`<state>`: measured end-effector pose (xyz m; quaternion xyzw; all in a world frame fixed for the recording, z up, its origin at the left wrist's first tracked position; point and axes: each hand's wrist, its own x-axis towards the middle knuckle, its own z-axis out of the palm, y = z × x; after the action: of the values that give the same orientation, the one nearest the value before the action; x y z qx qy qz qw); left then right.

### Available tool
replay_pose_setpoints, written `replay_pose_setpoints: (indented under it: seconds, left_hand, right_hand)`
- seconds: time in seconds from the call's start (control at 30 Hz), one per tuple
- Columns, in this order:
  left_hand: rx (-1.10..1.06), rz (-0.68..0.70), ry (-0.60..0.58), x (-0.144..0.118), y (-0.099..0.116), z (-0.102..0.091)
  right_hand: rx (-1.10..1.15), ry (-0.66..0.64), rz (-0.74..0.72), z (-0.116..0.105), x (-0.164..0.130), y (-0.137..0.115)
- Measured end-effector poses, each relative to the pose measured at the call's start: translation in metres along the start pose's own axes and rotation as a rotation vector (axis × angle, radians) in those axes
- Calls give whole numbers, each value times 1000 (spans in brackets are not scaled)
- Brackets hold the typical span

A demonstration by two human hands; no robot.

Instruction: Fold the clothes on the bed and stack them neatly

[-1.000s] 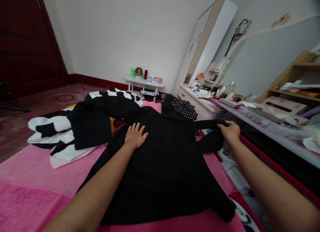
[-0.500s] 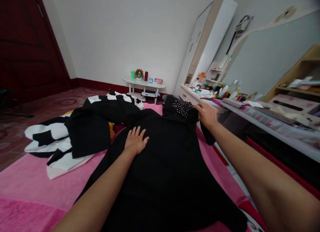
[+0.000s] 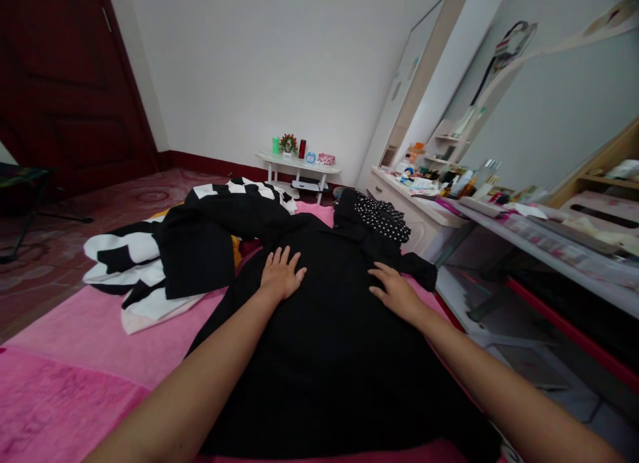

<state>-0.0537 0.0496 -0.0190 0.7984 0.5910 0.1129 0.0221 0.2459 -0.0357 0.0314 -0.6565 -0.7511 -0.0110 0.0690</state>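
A long-sleeved black garment [image 3: 329, 330] lies spread over a pink bed cover [image 3: 90, 323]. My left hand [image 3: 282, 275] rests flat on its upper left part, fingers spread. On the upper right part lies my right hand [image 3: 394, 290], fingers stretched out and apart, holding nothing. One sleeve reaches left over a black-and-white patterned cloth [image 3: 132, 250]. The other sleeve [image 3: 422, 271] extends to the right, past my right hand. Beyond the garment's top edge sits a bunched black cloth with white dots [image 3: 382, 217].
Right of the bed stands a dressing table [image 3: 414, 200] crowded with bottles, below a mirror. A low white table [image 3: 299, 162] with a green cup, a plant and small items is by the far wall. A folding stool [image 3: 30, 183] stands at left near the dark red door [image 3: 64, 84].
My right hand has let go of the garment's right sleeve area and come down onto the cloth, nearer my left hand. The sleeve now lies out to the right. The view has shifted slightly.
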Motion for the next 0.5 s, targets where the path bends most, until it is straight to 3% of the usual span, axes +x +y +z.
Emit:
replay_pose_setpoints:
  seconds: [0.1, 0.2, 0.37, 0.43, 0.5]
  left_hand:
    - [1, -1, -80, -8, 3, -8]
    - [-29, 99, -210, -28, -3, -26]
    - [-212, 416, -420, -82, -48, -73]
    - [-328, 463, -410, -107, -73, -90]
    - [-399, 444, -296, -133, -96, -103]
  right_hand:
    - [79, -46, -83, 11, -44, -1]
    - [166, -65, -127, 10, -83, 5]
    - [218, -85, -219, -17, -130, 40]
    - [132, -84, -237, -25, -147, 58]
    - [37, -71, -268, -27, -164, 74]
